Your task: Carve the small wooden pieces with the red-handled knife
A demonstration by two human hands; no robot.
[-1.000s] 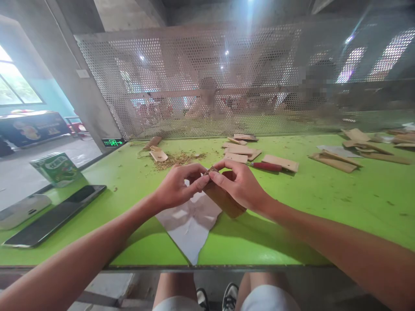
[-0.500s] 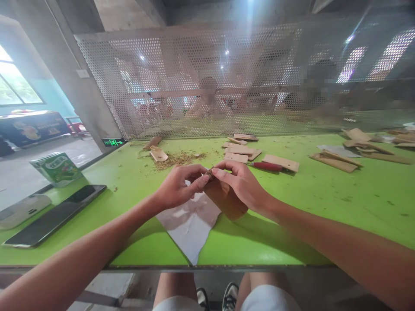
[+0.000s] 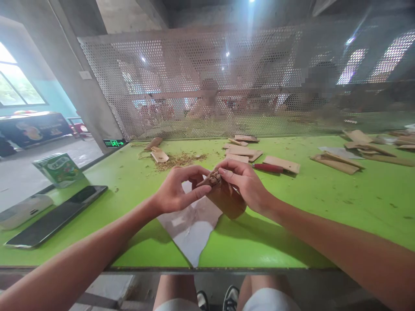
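Between my hands, over the near middle of the table, is a brown carved bamboo piece [image 3: 228,202], its rough, carved end up and its smooth end slanting down to the right. My left hand [image 3: 177,190] pinches the carved end from the left, thumb in front and fingers curled behind. On the other side my right hand [image 3: 248,183] grips the upper edge, its thumb lying near the carving. Beneath them lies a torn sheet of white paper [image 3: 194,233], one corner pointing toward me.
Beyond my hands are wood shavings [image 3: 181,160], pale bamboo strips [image 3: 241,150] and a red-handled tool [image 3: 268,168]. More strips [image 3: 337,161] lie to the right. At left are a phone [image 3: 58,216], a pale device [image 3: 26,211] and a green box [image 3: 60,169]. A perforated screen [image 3: 207,86] borders the back.
The bamboo piece has turned so its carved end faces me more and shows more fully. My left thumb and fingers have shifted around that end. The view has moved slightly.
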